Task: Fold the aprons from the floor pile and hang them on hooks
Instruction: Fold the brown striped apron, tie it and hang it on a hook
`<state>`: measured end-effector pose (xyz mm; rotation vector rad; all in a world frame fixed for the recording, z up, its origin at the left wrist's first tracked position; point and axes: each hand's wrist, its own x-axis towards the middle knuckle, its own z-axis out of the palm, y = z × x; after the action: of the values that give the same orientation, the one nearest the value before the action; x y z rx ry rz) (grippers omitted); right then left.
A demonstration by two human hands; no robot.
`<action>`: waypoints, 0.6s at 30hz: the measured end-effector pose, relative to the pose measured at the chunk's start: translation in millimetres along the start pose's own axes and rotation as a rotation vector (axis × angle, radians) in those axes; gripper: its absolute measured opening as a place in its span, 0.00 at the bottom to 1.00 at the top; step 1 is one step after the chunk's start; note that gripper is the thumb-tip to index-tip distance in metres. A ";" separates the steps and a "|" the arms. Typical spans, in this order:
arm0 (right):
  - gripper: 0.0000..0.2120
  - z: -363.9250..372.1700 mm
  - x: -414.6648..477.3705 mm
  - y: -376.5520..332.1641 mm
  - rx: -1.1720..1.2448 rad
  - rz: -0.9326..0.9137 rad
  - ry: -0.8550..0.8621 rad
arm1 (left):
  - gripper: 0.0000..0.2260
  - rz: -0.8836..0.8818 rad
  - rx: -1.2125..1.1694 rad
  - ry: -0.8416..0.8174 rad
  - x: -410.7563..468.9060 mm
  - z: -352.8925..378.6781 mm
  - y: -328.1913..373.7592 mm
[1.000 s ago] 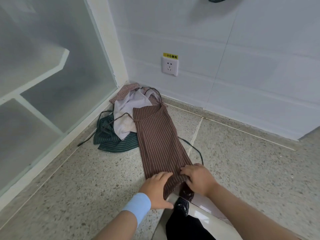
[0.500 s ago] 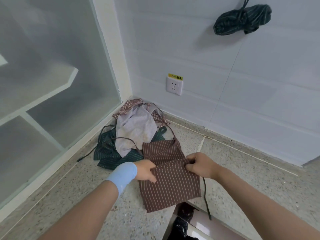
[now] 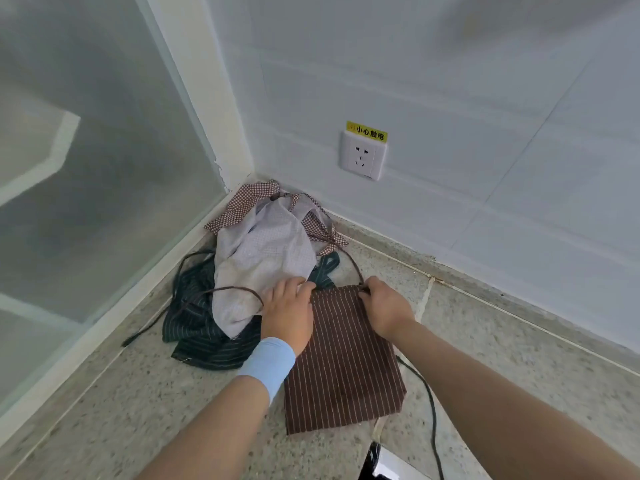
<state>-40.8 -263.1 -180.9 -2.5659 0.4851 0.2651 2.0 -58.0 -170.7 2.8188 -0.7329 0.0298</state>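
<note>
A brown striped apron point(image 3: 343, 362) lies flat on the speckled floor point(image 3: 519, 358), folded into a rough rectangle, a short way out from the corner where the white tiled wall point(image 3: 450, 98) meets the frosted glass partition point(image 3: 86, 168). Both hands sit at its far edge, toward the wall. The left hand point(image 3: 287, 313) rests at the far left corner of the fold, fingers curled onto the cloth edge, and wears a light blue wristband point(image 3: 268, 365). The right hand point(image 3: 386, 306) is closed on the far right corner, pinching the fabric where a thin brown strap point(image 3: 353, 268) leaves it. The hands are apart, with the width of the folded apron between them.

Just beyond the left hand, tight in the corner of the floor, lies the pile: a pale cloth point(image 3: 263, 265) on top, a red checked apron point(image 3: 249, 199) behind it against the wall, and a dark green striped apron point(image 3: 204, 327) underneath, touching the brown one's left side. A dark cord point(image 3: 429, 403) trails along the floor to the right of the brown apron. A white wall socket point(image 3: 362, 159) with a yellow label point(image 3: 367, 131) sits above the pile.
</note>
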 end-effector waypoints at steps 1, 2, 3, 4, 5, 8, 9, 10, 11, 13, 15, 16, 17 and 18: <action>0.11 6.0 7.7 0.8 -0.015 0.012 -0.008 | 0.16 0.076 -0.006 -0.026 -2.5 7.4 6.3; 0.11 11.1 13.9 1.3 -0.026 0.027 -0.015 | 0.17 0.132 -0.008 -0.107 -6.1 16.6 12.4; 0.11 16.5 20.4 1.0 -0.033 0.052 -0.018 | 0.20 0.147 0.002 -0.226 -9.6 27.2 16.7; 0.11 19.8 23.6 0.0 -0.040 0.079 -0.013 | 0.24 0.128 0.030 -0.345 -13.6 36.0 18.6; 0.12 22.7 24.4 -0.3 -0.048 0.092 0.011 | 0.27 0.092 0.067 -0.437 -17.0 44.6 17.3; 0.21 34.2 17.7 4.8 -0.247 -0.080 0.219 | 0.32 0.032 0.168 -0.565 -22.2 68.1 8.7; 0.23 39.2 10.7 6.1 -0.305 -0.175 0.265 | 0.33 0.041 0.190 -0.572 -22.6 72.3 6.7; 0.23 46.4 2.2 7.8 -0.318 -0.267 0.279 | 0.33 0.048 0.197 -0.567 -21.7 75.2 5.1; 0.23 55.1 -7.2 10.2 -0.311 -0.341 0.246 | 0.32 0.054 0.189 -0.557 -21.2 77.5 4.0; 0.27 72.3 -20.7 18.6 -0.281 -0.385 0.091 | 0.30 0.074 0.136 -0.507 -19.8 81.1 0.4; 0.31 83.8 -23.4 32.3 -0.275 -0.298 -0.028 | 0.27 0.124 0.089 -0.406 -20.8 82.1 -8.2; 0.32 86.6 -21.9 38.9 -0.298 -0.252 -0.032 | 0.26 0.152 0.085 -0.366 -24.3 81.4 -14.8; 0.33 87.8 -19.8 43.6 -0.337 -0.222 -0.030 | 0.27 0.173 0.093 -0.348 -29.6 81.4 -23.5; 0.33 87.9 -18.4 45.8 -0.371 -0.210 -0.030 | 0.27 0.185 0.113 -0.339 -35.7 82.3 -34.2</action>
<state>-83.6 -249.2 -271.1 -2.9394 0.1622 0.3447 -15.8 -30.4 -260.8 2.8854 -1.0956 -0.3960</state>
